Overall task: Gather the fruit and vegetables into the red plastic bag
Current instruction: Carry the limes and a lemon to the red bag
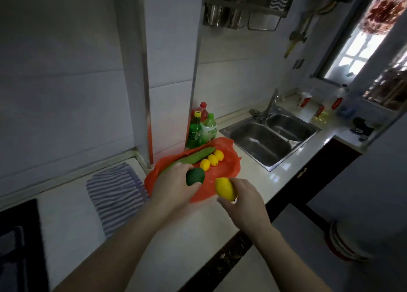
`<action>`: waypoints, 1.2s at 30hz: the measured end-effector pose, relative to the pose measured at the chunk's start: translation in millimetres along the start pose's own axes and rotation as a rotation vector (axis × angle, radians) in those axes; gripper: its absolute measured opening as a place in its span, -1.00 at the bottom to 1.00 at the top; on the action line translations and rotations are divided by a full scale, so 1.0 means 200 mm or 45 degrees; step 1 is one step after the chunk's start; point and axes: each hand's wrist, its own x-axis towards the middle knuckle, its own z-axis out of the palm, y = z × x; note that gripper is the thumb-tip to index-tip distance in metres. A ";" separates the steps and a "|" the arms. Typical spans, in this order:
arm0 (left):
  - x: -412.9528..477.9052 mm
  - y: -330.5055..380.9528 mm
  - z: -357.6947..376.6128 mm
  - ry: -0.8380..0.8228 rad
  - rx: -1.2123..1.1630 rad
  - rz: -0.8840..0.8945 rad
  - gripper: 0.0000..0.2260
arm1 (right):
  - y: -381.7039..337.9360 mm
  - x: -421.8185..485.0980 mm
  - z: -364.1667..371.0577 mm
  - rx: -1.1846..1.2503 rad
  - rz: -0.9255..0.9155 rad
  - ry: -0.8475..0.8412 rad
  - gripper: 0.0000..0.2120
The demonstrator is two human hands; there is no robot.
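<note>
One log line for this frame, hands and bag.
left hand grips dark green fruit | right hand grips lemon | red plastic bag spread on counter, bearing cucumber and three small lemons

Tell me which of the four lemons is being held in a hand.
The largest lemon, gripped in the right hand. The other three lemons lie in a row on the red bag beside the cucumber.

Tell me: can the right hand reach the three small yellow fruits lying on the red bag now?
Probably yes for reach: nothing stands between the right hand and the three small yellow fruits on the red bag. But it holds a lemon, so grasping looks unlikely.
</note>
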 end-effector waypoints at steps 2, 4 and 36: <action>0.09 -0.04 0.03 -0.008 0.031 -0.035 -0.59 | 0.04 0.11 0.06 0.000 -0.027 -0.035 -0.54; 0.15 -0.08 0.07 -0.035 0.051 -0.071 -0.58 | 0.09 0.20 0.13 0.015 -0.026 -0.073 -0.54; 0.98 -0.58 0.96 -0.237 0.146 -0.692 -0.55 | 0.58 1.14 1.14 0.338 -0.044 -0.509 -0.52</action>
